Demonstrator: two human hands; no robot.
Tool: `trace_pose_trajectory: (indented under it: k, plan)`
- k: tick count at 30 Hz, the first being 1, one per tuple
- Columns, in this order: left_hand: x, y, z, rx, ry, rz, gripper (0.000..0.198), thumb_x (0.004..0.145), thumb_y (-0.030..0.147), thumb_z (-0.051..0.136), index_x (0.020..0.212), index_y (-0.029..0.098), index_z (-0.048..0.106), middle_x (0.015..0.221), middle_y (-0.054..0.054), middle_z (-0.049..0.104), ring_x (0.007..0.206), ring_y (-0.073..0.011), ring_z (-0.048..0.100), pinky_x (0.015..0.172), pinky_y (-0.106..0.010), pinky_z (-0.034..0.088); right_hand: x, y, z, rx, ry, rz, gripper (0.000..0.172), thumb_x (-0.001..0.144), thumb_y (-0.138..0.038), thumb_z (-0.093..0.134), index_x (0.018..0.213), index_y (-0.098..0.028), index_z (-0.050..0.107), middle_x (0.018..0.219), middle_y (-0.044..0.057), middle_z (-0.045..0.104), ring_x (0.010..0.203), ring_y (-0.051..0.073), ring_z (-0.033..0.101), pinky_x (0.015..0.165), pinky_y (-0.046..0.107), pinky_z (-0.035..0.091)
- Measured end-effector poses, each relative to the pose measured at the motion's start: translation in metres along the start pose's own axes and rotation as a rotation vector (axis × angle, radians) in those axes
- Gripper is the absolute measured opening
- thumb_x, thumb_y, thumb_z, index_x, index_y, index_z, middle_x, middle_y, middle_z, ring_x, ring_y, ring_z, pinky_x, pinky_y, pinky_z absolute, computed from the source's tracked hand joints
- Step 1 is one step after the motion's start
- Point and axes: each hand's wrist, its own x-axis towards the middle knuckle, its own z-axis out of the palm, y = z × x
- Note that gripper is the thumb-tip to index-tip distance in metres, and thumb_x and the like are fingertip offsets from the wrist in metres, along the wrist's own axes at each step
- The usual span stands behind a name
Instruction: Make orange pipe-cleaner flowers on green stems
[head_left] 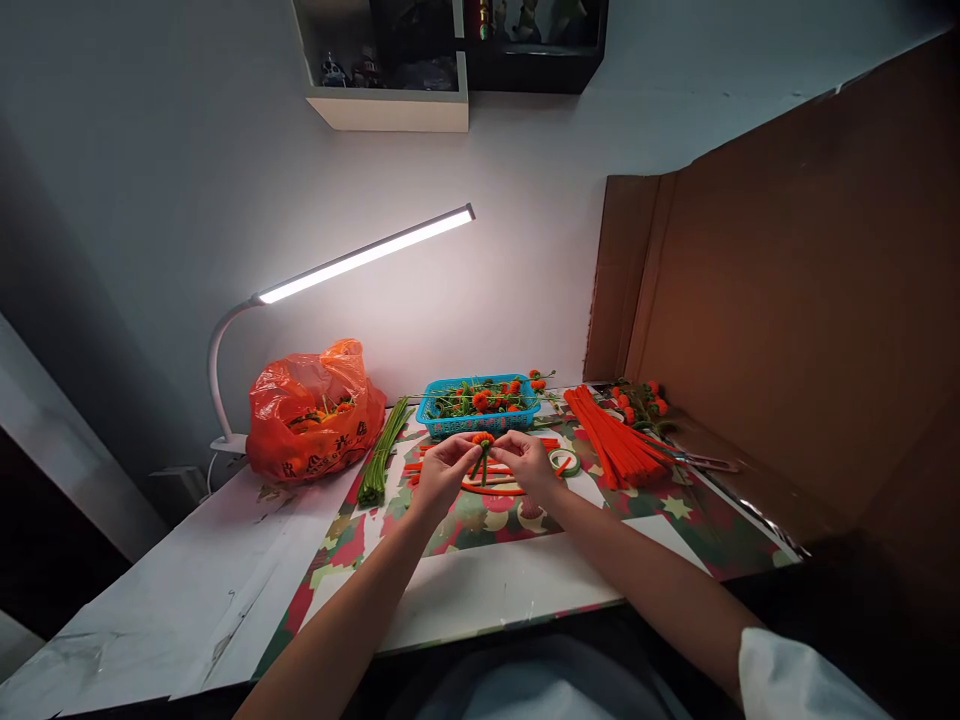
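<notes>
Over the near middle of the table, my left hand (441, 474) and my right hand (529, 468) pinch a small orange pipe-cleaner flower (483, 439) between them. Its head points up and short green strands hang below it, between my fingertips. Under and behind my hands lie loose orange pipe cleaners (496, 491). A roll of green tape (564, 462) rests just right of my right hand. To the left is a bundle of green stems (384, 455); on the right a thick bundle of orange pipe cleaners (611, 440) is fanned out.
A blue basket (441, 424) behind my hands holds orange flowers with green stems. More flowers (630, 402) lie at the back right, near scissors (709, 463). An orange plastic bag (315, 415) and a lit lamp (367, 256) stand left. Cardboard (757, 300) walls the right side.
</notes>
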Motion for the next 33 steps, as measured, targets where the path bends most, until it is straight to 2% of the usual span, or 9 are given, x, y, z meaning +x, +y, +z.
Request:
trace_pose_trajectory:
  k: [6,10,13,15,17,20,23,27,33]
  plan:
    - [0.001,-0.001,-0.004,0.175,-0.031,0.234,0.018,0.075,0.029,0.065,0.066,0.015,0.061,0.093,-0.011,0.068,0.082,-0.0199,0.065,0.07,-0.031,0.053,0.008,-0.004,-0.002,0.275,-0.085,0.31,0.023,0.054,-0.035,0.073,0.063,-0.017,0.061,0.061,-0.002,0.057,0.065,0.012,0.051,0.062,0.024,0.038]
    - [-0.003,0.005,-0.005,0.434,-0.023,0.398,0.015,0.079,0.026,0.061,0.067,0.017,0.062,0.091,-0.01,0.069,0.082,-0.019,0.065,0.066,-0.029,0.054,0.009,0.0,-0.006,0.3,-0.192,0.513,0.021,0.061,-0.035,0.069,0.065,-0.017,0.059,0.054,-0.003,0.051,0.053,0.009,0.044,0.052,0.022,0.034]
    - [-0.005,0.007,-0.005,0.517,-0.035,0.414,0.015,0.08,0.027,0.059,0.068,0.018,0.062,0.091,-0.009,0.068,0.08,-0.0178,0.065,0.063,-0.027,0.054,0.008,0.003,-0.009,0.271,-0.286,0.57,0.023,0.069,-0.039,0.063,0.068,-0.017,0.058,0.051,-0.004,0.046,0.049,0.009,0.042,0.048,0.022,0.032]
    - [-0.004,0.005,-0.004,0.515,-0.04,0.366,0.016,0.08,0.029,0.059,0.069,0.017,0.062,0.092,-0.009,0.068,0.08,-0.0179,0.064,0.063,-0.026,0.053,0.006,0.004,-0.01,0.187,-0.268,0.515,0.024,0.072,-0.04,0.06,0.071,-0.016,0.059,0.053,-0.003,0.046,0.05,0.01,0.043,0.049,0.023,0.032]
    - [-0.003,0.001,-0.003,0.482,-0.01,0.275,0.019,0.078,0.032,0.06,0.067,0.017,0.061,0.086,-0.008,0.068,0.076,-0.0175,0.064,0.061,-0.025,0.052,0.003,0.003,-0.011,0.012,-0.138,0.346,0.023,0.072,-0.038,0.061,0.076,-0.016,0.06,0.059,-0.001,0.05,0.054,0.012,0.046,0.051,0.024,0.033]
    - [-0.001,-0.008,-0.003,0.36,0.042,0.077,0.025,0.073,0.039,0.064,0.064,0.016,0.061,0.067,-0.004,0.066,0.06,-0.0152,0.061,0.055,-0.024,0.05,-0.003,-0.003,-0.013,-0.396,0.038,-0.131,0.021,0.07,-0.029,0.063,0.088,-0.018,0.062,0.079,0.003,0.059,0.073,0.017,0.052,0.065,0.028,0.038]
    - [0.0,-0.016,-0.004,0.218,0.062,-0.083,0.028,0.066,0.042,0.069,0.063,0.015,0.062,0.06,-0.002,0.064,0.056,-0.0144,0.059,0.054,-0.025,0.049,-0.008,-0.007,-0.011,-0.753,-0.078,-0.507,0.023,0.073,-0.025,0.062,0.095,-0.021,0.062,0.094,0.006,0.061,0.088,0.021,0.052,0.076,0.033,0.036]
    - [0.0,-0.021,-0.003,0.245,0.108,-0.088,0.027,0.065,0.041,0.069,0.063,0.015,0.062,0.06,-0.002,0.064,0.057,-0.0149,0.059,0.054,-0.025,0.047,-0.01,-0.004,-0.005,-0.961,-0.135,-0.587,0.01,0.079,-0.022,0.057,0.087,-0.019,0.063,0.084,0.006,0.062,0.083,0.02,0.051,0.073,0.031,0.033]
    - [-0.005,-0.012,0.003,0.571,0.198,0.164,0.018,0.072,0.033,0.064,0.063,0.018,0.062,0.065,-0.003,0.066,0.063,-0.0175,0.061,0.061,-0.027,0.045,-0.011,0.001,0.0,-1.076,-0.028,-0.474,0.018,0.083,-0.022,0.052,0.069,-0.018,0.061,0.072,0.006,0.062,0.073,0.019,0.05,0.07,0.032,0.028]
